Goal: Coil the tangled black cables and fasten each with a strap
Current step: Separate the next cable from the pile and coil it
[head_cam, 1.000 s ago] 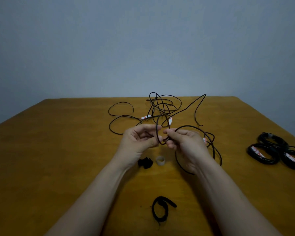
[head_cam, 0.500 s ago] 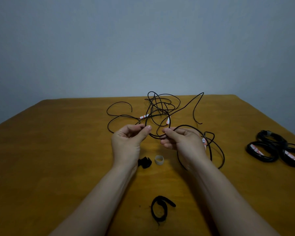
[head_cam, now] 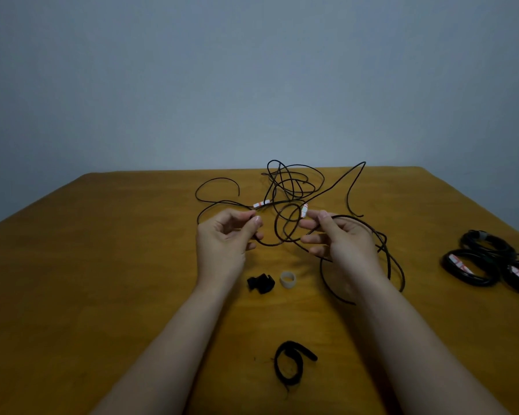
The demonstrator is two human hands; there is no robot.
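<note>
The one view comes from a wide-angle camera on the person's head, which looks forward and down along both forearms to the worktop (head_cam: 102,295). It is near: the left hand (head_cam: 222,244) and the right hand (head_cam: 342,244), with a cable (head_cam: 275,227) between them, sit about mid-frame, and the arms run out of the bottom edge. The far edge of the worktop lies a little above the middle, and a plain wall (head_cam: 252,70) fills the upper part.
</note>
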